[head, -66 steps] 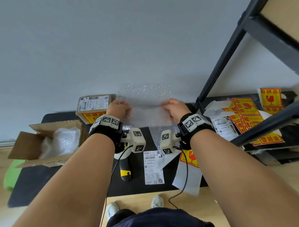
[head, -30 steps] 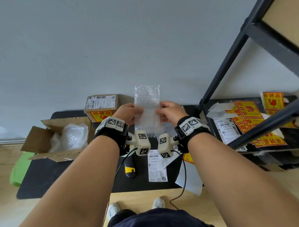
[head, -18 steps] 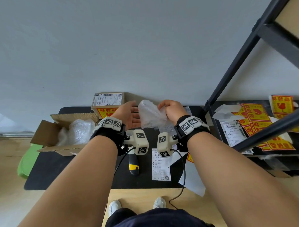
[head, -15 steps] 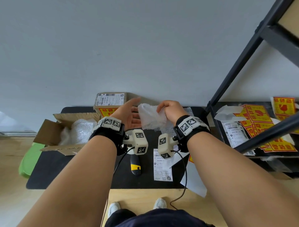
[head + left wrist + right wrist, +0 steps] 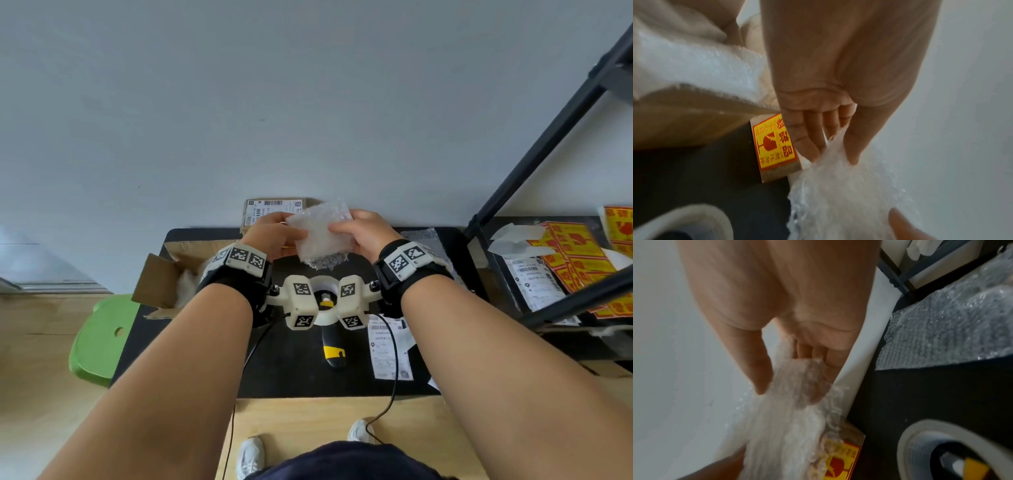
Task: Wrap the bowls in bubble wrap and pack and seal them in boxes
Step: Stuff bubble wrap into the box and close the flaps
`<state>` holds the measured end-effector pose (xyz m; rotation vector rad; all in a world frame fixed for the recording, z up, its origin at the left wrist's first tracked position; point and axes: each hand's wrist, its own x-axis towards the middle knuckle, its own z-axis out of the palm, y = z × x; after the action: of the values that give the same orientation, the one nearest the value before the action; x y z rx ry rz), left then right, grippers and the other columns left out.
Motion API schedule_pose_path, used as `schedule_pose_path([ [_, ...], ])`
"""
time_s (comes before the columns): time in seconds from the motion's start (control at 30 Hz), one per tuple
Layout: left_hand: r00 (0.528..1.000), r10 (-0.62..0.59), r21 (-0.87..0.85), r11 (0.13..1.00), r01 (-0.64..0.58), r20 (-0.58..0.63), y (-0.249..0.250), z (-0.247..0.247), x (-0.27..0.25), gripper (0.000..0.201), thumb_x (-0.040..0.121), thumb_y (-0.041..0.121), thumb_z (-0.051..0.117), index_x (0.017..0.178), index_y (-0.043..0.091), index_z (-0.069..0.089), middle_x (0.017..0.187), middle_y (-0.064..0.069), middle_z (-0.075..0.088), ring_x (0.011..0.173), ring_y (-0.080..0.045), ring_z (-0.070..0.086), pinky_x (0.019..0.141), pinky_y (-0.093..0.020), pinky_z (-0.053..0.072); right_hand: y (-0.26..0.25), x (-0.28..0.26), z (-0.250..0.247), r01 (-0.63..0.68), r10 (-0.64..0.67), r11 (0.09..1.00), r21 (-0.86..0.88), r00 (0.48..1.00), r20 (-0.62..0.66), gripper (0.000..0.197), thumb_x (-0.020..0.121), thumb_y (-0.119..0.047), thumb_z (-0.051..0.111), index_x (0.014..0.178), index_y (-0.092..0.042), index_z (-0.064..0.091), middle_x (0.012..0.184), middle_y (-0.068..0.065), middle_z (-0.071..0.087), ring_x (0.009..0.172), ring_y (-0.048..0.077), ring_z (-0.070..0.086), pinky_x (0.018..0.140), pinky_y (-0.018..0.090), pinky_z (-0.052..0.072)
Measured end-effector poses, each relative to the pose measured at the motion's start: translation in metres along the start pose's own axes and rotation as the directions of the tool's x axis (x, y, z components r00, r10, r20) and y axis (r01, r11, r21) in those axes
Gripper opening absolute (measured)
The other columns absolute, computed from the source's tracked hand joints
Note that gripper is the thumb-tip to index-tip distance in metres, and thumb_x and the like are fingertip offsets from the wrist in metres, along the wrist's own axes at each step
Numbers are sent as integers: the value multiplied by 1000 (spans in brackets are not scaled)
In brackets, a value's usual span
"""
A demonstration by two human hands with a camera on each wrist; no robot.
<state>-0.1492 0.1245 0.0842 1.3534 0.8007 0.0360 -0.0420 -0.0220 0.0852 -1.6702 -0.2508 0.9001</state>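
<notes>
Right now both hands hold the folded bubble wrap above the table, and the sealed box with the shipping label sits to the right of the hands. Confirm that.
Not quite. The left hand and right hand do hold the folded bubble wrap above the table, but the sealed box sits behind the left hand, not to the right. The head view shows it.

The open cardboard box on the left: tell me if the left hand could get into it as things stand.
Probably yes, once freed. The open cardboard box sits just beside the left hand, flaps up, nothing between them. But that hand now pinches the folded bubble wrap, shared with the right hand.
</notes>
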Motion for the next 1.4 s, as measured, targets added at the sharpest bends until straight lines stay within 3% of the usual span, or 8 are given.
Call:
schedule_pose_path([
  [0.23,999,-51,169,984,50,4,11,-52,-17,30,85,17,71,111,5,62,112,-15,65,101,-28,65,88,-36,56,-10,-6,59,88,-99,971,-221,994,-38,38,76,-11,80,111,-15,66,110,4,70,99,21,68,91,39,55],
  [0.3,1000,-22,228,973,25,-16,12,-64,-17,30,86,20,71,109,3,63,108,-17,66,89,-27,67,73,-30,59,-14,-11,73,128,-158,924,-361,986,-55,43,76,-17,80,116,-12,64,111,2,67,99,20,64,80,30,54],
  [0.43,998,-2,184,983,15,-69,13,-84,-20,36,86,13,71,111,-9,61,105,-25,67,88,-37,68,80,-44,58,-21,-19,105,126,-189,876,-466,978,-91,51,78,-9,77,124,-12,55,117,1,61,95,18,59,65,22,48],
  [0.63,993,-80,107,990,89,-86,6,-106,-29,31,86,12,71,107,-8,59,82,-17,64,61,-25,65,48,-27,57,-13,-33,142,235,-355,832,-503,921,-158,42,78,12,60,109,-16,66,110,-2,61,112,16,56,80,22,42],
  [0.93,957,-225,-103,964,246,182,-4,-136,-44,44,90,44,60,112,6,60,101,-15,66,79,-27,68,61,-34,60,5,-39,173,303,-506,505,-808,862,7,44,85,10,46,99,-17,77,96,3,47,95,23,54,75,22,34],
  [1.03,973,-186,-27,981,191,136,-4,-141,-51,8,91,15,59,98,11,56,101,-13,61,81,-25,65,60,-30,58,2,-42,172,293,-414,523,-800,908,62,49,88,9,43,108,-22,75,107,3,53,111,22,53,84,18,33],
  [1.23,982,-190,31,981,190,-16,-2,-136,-50,25,86,-7,45,108,5,45,119,-18,46,111,-39,59,33,-23,45,-13,-42,170,171,-214,885,-433,976,-50,32,97,-12,41,115,-13,68,127,2,62,120,17,54,95,25,40],
  [1.4,988,-128,10,992,128,83,-6,-134,-36,35,85,-16,45,118,-7,49,123,-23,52,95,-34,64,63,-32,60,-10,-35,168,140,-138,793,-593,989,49,41,95,-20,59,135,-14,54,136,3,55,118,13,52,92,22,38],
])
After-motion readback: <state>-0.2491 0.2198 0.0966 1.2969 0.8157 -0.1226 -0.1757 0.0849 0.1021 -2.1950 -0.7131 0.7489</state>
